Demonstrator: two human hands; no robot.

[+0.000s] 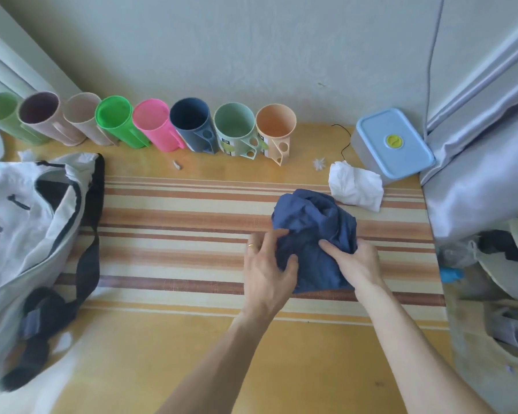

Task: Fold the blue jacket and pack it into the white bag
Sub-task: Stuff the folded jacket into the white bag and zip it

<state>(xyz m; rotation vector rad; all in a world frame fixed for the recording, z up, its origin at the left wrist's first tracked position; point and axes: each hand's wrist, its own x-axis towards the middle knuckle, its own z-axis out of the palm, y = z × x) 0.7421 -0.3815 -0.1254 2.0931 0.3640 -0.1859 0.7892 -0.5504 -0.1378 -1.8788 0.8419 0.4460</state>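
Note:
The blue jacket [311, 225] lies bunched in a crumpled heap on the striped mat [174, 240], right of centre. My left hand [266, 267], with a ring on one finger, grips the heap's left side. Its right side is held by my right hand [355, 262], fingers pressed into the cloth. The white bag [21, 210] with black trim and a black strap rests at the left edge of the table, its mouth gaping toward the middle, well apart from the jacket.
Several coloured mugs [189, 127] lie in a row along the back wall. A crumpled white cloth [356, 188] and a blue lidded box [395, 141] sit behind the jacket. Grey fabric [485, 180] and clutter fill the right side.

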